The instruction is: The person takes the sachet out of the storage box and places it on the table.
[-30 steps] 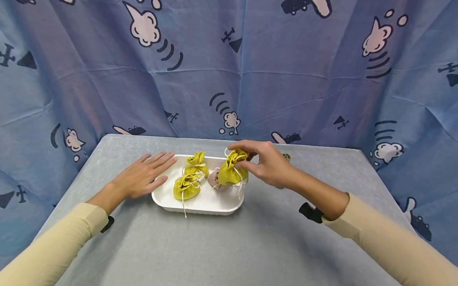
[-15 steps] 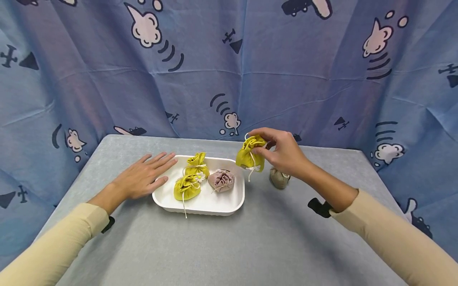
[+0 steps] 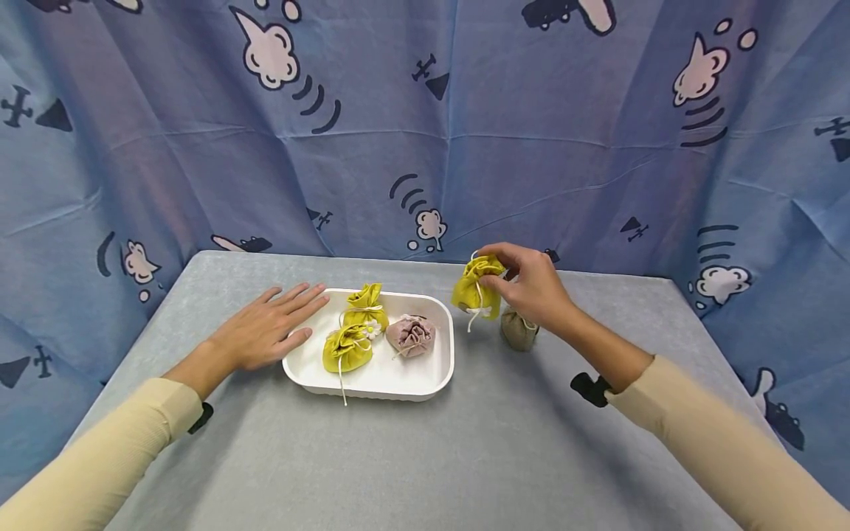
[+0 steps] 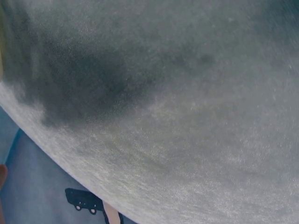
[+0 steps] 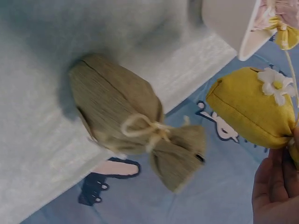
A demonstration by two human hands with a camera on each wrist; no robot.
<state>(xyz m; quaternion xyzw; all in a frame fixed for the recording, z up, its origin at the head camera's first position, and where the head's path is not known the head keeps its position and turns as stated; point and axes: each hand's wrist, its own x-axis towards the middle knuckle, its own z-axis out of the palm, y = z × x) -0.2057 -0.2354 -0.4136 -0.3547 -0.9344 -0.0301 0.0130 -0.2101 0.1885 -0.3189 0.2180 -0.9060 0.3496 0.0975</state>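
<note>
The right hand (image 3: 531, 284) is pinching the yellow bag (image 3: 475, 295) near its tied neck, thumb on one side and fingers on the other. The bag seems to be hanging in the air over the surface (image 3: 332, 457), between the tray (image 3: 398, 389) and the green bag (image 3: 518, 333). The left hand (image 3: 265, 332) is holding nothing; it is lying flat with straight fingers over the tray's left rim.

The step in hand looks like carrying the yellow bag. The next move is probably asking for a slow lowering, then a soft letting go, with care not to be bumping the green bag, which is standing just beside it on the surface.

The yellow bag's neck is pointing up toward the right hand, and its fat bottom is pointing down. Its long line is running nearly up and down, with the top leaning a bit to the right. A string is dangling below. The right wrist view is showing a white flower (image 5: 277, 85) on its side.

The pink bag (image 3: 412, 337) and two other yellow bags (image 3: 347, 349) are sitting in the tray.
</note>
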